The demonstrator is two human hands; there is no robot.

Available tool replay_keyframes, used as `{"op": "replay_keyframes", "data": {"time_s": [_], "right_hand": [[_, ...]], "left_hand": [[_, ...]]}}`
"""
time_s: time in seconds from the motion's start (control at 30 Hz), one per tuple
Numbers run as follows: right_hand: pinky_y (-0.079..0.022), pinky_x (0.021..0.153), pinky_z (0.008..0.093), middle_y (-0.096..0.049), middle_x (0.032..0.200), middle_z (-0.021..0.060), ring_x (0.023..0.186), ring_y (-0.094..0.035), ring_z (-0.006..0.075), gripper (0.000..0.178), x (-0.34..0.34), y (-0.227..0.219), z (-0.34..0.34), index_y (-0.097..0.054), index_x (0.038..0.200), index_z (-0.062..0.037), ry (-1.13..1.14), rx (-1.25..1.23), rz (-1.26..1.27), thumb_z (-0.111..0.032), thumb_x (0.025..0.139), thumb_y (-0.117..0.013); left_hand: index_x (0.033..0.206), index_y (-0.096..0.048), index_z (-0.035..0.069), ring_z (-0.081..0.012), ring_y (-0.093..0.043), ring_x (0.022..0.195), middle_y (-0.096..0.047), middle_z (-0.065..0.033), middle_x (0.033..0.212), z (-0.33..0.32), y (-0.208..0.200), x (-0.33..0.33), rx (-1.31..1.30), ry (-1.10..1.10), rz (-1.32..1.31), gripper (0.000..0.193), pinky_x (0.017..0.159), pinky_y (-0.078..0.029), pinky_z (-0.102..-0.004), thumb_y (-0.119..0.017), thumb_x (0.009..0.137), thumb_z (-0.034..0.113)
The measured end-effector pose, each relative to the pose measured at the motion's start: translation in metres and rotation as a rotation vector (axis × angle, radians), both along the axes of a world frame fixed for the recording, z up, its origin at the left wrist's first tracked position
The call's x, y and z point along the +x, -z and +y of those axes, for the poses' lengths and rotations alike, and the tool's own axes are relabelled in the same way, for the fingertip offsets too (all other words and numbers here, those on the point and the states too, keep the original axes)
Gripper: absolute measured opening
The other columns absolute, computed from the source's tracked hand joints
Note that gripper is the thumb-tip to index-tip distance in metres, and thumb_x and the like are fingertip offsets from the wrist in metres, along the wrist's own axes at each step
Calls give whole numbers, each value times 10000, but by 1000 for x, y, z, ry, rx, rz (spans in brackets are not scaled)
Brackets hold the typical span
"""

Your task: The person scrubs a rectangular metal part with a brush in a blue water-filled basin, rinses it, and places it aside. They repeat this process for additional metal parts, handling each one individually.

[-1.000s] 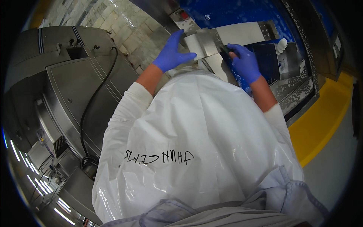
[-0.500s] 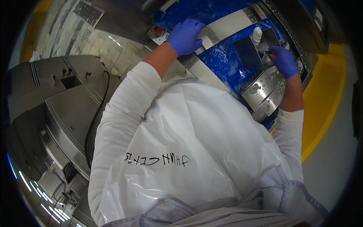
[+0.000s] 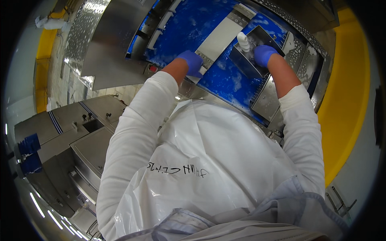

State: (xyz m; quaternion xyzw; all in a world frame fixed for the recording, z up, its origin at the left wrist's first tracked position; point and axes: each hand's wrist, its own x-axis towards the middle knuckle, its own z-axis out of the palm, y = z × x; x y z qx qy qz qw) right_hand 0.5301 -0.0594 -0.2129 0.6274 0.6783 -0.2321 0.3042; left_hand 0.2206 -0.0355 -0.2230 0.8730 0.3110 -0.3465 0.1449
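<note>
My left hand [image 3: 190, 63], in a blue glove, curls over the near end of a long white bar [image 3: 219, 37] with riveted metal end plates. The bar lies across a wet, foamy blue conveyor belt [image 3: 226, 76]. To its right, my gloved right hand [image 3: 264, 55] reaches into an angled metal trough [image 3: 247, 63]. Its fingers look closed, but their tips are hidden and I cannot make out what they grip. Beside this hand a white ridged plastic piece [image 3: 243, 41] stands up in the trough.
Wet metal plates [image 3: 296, 48] border the belt on the right, with a yellow curved rail [image 3: 349, 92] beyond. A small red switch [image 3: 152, 68] sits left of my left hand. Steel cabinets [image 3: 90, 148] stand at left, and a large steel panel [image 3: 116, 44] rises at the far left.
My view has shifted, showing more of the belt's left side. My left hand has moved down to the bar's near end. My right hand has gone from the trough's right edge to inside it.
</note>
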Motion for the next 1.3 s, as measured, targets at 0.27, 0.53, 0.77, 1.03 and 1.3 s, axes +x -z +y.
{"op": "replay_keyframes", "data": {"time_s": [0.27,0.53,0.77,1.03,1.3], "right_hand": [[-555,922,431,-722,1139,224,1035,-707,385,287,15,14,8,-763,1102,-41,-243,6,102,-206,906,-635],[-573,828,399,-743,1032,131,912,-725,324,300,1,-71,-64,-686,1197,-126,231,617,544,-97,901,-645],[-581,842,387,-740,1064,104,931,-715,301,302,-64,-67,-171,-710,1164,-137,120,588,1055,-25,896,-627],[-554,844,434,-710,1037,104,994,-677,317,239,-131,56,-188,-724,1092,-116,-109,655,913,-110,862,-662],[-465,933,440,-649,1144,85,1136,-590,275,254,-147,46,-209,-711,1129,-112,28,830,587,-204,908,-627]], "left_hand": [[1020,-765,119,-317,-727,939,-754,-125,991,-3,-74,16,70,54,-136,583,844,-573,-419,-780,732,626],[1058,-770,95,-320,-730,927,-759,-132,1004,-54,-36,-20,36,-202,-93,670,844,-574,-412,-715,785,704],[1319,-681,111,-301,-655,1193,-680,-113,1313,-64,-18,-6,-84,-245,-190,707,1023,-515,-414,-594,905,678],[1317,-649,26,-387,-625,1202,-651,-218,1310,-73,12,9,-277,-360,-381,731,1051,-485,-424,-542,950,648],[1390,-576,-7,-366,-633,1212,-641,-242,1323,-71,14,8,-296,-307,-372,731,1054,-479,-407,-525,992,604]]}}
